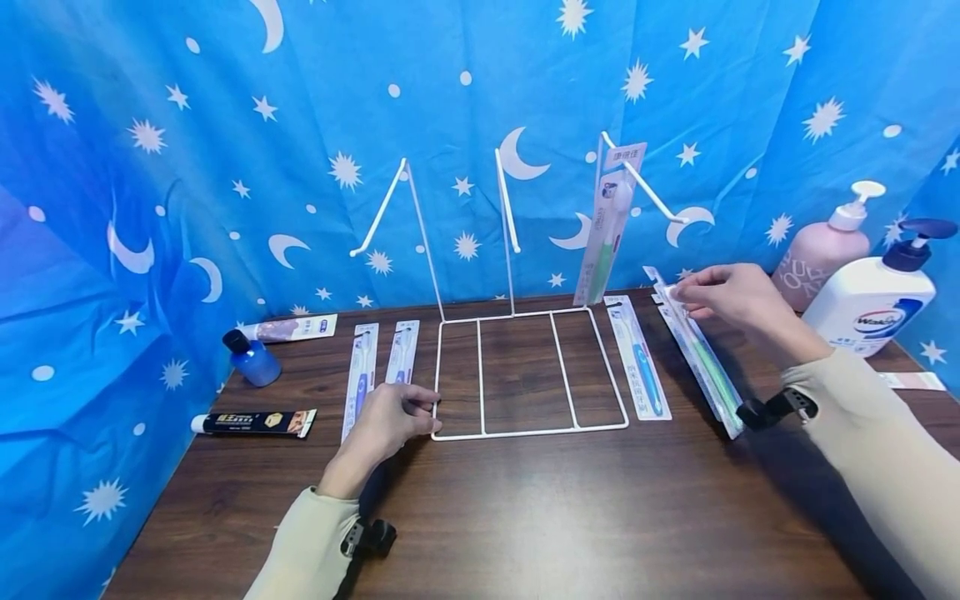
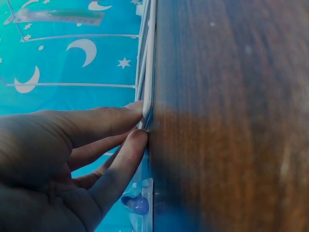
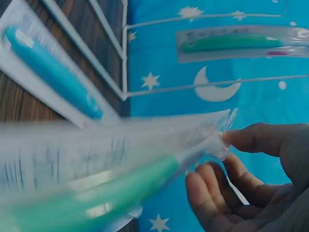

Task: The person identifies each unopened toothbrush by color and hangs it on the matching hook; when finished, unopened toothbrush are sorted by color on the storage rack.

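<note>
Glossy plastic toothbrush packs [image 1: 702, 358], smooth wire rack [image 1: 482, 379], shiny wood-grain table [image 1: 525, 517].

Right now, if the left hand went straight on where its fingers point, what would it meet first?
The white wire rack: the left hand pinches its near left corner. Beyond that wire, the rack's first crossbar seems next, though depth is unclear.

Green toothbrush [image 1: 712, 371]; white rack [image 1: 513, 316]; blue star-and-moon cloth [image 1: 427, 125].

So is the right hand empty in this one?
No, the right hand pinches one end of a packaged green toothbrush, its thumb pressed against the clear plastic.
</note>
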A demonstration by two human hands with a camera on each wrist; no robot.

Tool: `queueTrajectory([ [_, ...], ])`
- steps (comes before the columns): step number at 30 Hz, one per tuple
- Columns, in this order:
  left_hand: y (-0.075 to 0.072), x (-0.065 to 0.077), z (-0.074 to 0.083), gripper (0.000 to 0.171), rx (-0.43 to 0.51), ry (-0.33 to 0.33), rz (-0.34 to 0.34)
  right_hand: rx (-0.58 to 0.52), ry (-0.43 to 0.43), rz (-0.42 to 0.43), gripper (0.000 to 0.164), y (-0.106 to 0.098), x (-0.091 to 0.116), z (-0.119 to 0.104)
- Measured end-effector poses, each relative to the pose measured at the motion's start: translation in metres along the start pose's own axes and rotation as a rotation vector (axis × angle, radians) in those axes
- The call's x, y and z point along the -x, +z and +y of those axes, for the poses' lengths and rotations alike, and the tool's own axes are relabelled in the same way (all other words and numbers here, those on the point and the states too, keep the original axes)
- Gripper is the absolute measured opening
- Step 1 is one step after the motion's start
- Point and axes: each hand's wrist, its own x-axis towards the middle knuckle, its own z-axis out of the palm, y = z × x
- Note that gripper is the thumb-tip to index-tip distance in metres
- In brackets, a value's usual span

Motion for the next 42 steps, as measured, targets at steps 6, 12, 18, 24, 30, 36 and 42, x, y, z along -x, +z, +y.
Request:
queueTrajectory([
  [6,0.0,0.0,-0.001,0.03,0.0,0.001,0.003,-0.034,-0.012,-0.003,0.062,-0.006,0.015,-0.008],
  [12,0.0,-0.001,-0.002,0.029,-0.001,0.01,0.002,-0.155,-0.102,0.062,0.06,-0.014,0.037,-0.013],
  [18,0.001,0.0,-0.005,0.029,-0.002,0.014,-0.003,-0.174,-0.189,0.145,0.049,-0.024,0.062,-0.029],
  [24,0.001,0.0,-0.005,0.03,-0.012,0.007,-0.004,-0.188,-0.309,0.294,0.044,-0.027,0.087,-0.055],
  [30,0.001,-0.003,-0.002,0.03,-0.003,0.021,0.006,-0.271,-0.368,0.362,0.044,-0.031,0.109,-0.078],
  [36,0.002,-0.003,-0.002,0.03,0.001,0.003,-0.001,-0.368,-0.346,0.318,0.044,-0.027,0.121,-0.09],
  [42,0.0,-0.001,-0.002,0.029,0.005,-0.013,-0.003,-0.304,-0.434,0.329,0.042,-0.019,0.13,-0.097],
])
